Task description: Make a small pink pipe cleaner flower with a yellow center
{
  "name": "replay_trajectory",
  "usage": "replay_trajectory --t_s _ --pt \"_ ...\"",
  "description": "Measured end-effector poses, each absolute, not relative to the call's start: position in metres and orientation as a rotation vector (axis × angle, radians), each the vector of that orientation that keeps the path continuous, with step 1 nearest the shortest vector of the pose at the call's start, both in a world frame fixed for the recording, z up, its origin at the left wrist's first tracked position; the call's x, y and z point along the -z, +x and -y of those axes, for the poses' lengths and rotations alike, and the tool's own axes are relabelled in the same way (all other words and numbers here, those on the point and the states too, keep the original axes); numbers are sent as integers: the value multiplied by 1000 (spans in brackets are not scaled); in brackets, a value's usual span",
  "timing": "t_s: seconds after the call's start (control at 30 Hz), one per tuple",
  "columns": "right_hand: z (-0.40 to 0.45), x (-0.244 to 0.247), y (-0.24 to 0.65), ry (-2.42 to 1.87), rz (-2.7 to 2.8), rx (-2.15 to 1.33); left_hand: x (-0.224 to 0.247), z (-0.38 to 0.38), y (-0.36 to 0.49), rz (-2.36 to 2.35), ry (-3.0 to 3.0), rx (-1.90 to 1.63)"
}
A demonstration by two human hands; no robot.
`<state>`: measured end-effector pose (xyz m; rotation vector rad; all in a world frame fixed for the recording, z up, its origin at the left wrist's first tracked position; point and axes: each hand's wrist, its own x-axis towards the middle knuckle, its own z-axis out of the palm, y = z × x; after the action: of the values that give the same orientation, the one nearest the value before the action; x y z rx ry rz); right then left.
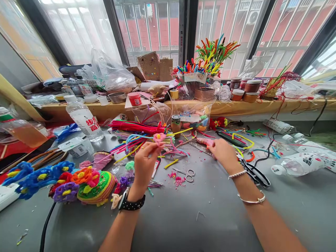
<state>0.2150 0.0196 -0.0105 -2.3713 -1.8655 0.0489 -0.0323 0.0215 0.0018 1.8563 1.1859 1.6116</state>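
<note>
Between the fingertips of my left hand (147,162) is a small pink fuzzy flower (158,138) with a yellow centre, raised above the table. My right hand (223,154) is closed on one end of a pink object (204,141) lying by a metal ruler (199,147); its kind is partly hidden by the fingers. Small scissors (187,174) lie between my hands, beside pink fluff trimmings (178,180). A yellow pipe cleaner piece (171,163) rests just behind them. Bundles of coloured pipe cleaners (136,127) are heaped beyond my left hand.
Finished fuzzy flowers (65,182) and a round green decorated piece (96,189) sit at left. A water bottle (85,119) stands behind them. Black-handled scissors (254,173) and fallen bottles (301,164) lie right. A crowded wooden ledge (152,109) runs below the window.
</note>
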Motion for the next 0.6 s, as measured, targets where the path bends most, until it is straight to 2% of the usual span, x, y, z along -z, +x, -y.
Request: replay_trajectory --t_s 0.23,0.4,0.6 --pt "2 -1 138 -1670 2468 -423 -9 -24 -50 -1446 1711 -1814" --pt "-6 7 84 -1234 2698 -362 -9 -26 -52 -1527 1815 -1837" --pt "-26 13 51 -1232 2805 -166 -8 -28 -53 -1453 1762 -1816"
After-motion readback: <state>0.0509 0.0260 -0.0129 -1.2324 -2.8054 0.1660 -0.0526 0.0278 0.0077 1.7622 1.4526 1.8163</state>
